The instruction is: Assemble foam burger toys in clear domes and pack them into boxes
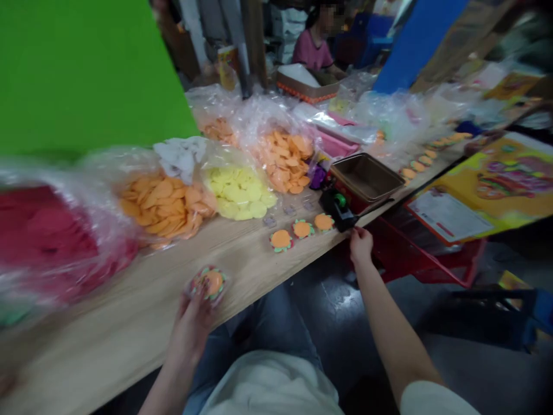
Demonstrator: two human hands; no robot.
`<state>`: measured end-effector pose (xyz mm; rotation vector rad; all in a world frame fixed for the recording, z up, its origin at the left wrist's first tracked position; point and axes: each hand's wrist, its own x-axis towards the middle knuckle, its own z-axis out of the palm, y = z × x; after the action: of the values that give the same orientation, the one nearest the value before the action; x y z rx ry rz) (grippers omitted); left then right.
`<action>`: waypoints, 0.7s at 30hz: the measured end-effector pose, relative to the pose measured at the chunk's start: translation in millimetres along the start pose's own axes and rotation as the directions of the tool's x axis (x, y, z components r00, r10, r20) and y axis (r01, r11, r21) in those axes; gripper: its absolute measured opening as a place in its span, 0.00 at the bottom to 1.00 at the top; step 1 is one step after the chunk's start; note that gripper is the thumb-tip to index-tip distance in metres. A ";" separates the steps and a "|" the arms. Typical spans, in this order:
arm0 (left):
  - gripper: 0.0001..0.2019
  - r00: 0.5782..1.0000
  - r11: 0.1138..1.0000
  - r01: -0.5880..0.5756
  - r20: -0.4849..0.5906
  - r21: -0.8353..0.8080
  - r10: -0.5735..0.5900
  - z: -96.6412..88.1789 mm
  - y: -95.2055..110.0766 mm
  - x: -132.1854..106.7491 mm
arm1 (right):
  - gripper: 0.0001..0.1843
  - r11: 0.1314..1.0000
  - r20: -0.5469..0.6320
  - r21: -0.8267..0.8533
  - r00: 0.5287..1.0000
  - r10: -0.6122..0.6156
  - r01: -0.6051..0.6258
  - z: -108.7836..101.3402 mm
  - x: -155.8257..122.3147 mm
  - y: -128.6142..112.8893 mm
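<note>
Head view: left grip [192,325] clenched on an orange foam flower [212,283], right grip [360,246] probably released, though unclear.

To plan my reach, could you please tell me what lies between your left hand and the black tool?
In the head view, three orange flower pieces lie in a row on the wooden table between the left hand and the black tool.

White short-sleeved top [272,389] — blue jeans [259,323]
</note>
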<state>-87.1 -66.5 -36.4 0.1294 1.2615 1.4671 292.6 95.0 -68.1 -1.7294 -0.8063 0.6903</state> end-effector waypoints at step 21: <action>0.20 0.966 0.941 -0.236 0.046 -0.243 0.254 -35.4 47.0 -61.6 | 0.32 0.973 0.901 0.123 0.389 -0.192 0.195 121.5 -316.4 -75.5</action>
<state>-119.6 -125.0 16.3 0.1869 1.0260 1.7993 -6.9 -70.8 -9.5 -1.0904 -1.7369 1.5207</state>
